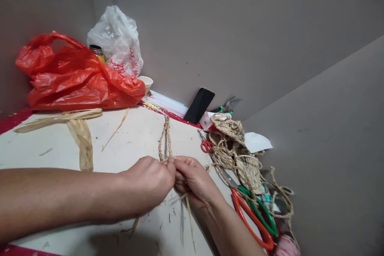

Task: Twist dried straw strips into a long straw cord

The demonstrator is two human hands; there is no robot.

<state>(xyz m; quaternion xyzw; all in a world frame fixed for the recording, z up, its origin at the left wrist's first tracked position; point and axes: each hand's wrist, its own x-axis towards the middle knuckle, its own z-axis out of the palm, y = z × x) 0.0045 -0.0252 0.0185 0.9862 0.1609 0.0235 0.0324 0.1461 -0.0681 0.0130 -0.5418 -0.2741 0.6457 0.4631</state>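
Observation:
A looped braided straw cord (169, 140) stands out above my two hands, over the white table (129, 136). My left hand (150, 182) is closed on the cord's lower end, its knuckles turned up. Pinching at the same spot, my right hand (195, 180) meets it with thumb and fingertips. The exact grip between the fingers is partly hidden. Loose straw strands (188, 212) hang below my right hand. Flat dry straw strips (81, 140) lie on the table to the left, with a thin strip (116, 128) nearer the middle.
Red plastic bag (78, 80), clear bag (117, 40) and paper cup (146, 83) stand at the back left. A phone (199, 105) leans near the wall. To the right lie heaped braided cords (237, 152), small red scissors (206, 146) and large red-and-green-handled shears (252, 216).

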